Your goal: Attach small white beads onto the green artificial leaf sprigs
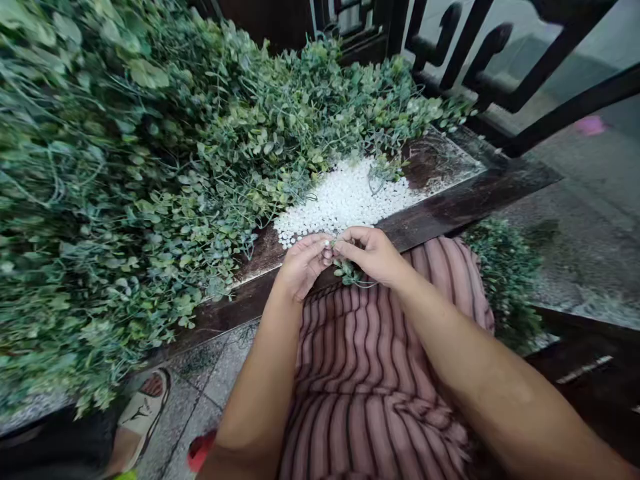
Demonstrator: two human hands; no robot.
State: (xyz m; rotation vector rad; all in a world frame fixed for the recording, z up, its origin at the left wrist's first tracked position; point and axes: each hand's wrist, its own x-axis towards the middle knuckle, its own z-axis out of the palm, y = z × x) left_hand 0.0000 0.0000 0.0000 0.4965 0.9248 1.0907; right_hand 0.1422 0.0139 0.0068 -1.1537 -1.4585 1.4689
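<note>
My left hand [307, 261] is closed in a pinch, with a small white bead [327, 244] at its fingertips. Close against it, my right hand [370, 253] pinches the stem of a small artificial leaf sprig [347, 270], whose leaves hang below the fingers over the table's edge. The two hands' fingertips meet or nearly meet at the bead; whether the stem is inside it is too small to tell. Just beyond both hands lies a spread pile of white beads [350, 197] on the dark wooden table [430, 163].
A large heap of artificial greenery [200, 153] covers the table's left and back. Dark lattice woodwork [480, 60] stands at the back right. More greenery [505, 280] sits low at the right. Striped fabric [360, 373] covers my lap. Another person's sandalled foot [145, 417] is at lower left.
</note>
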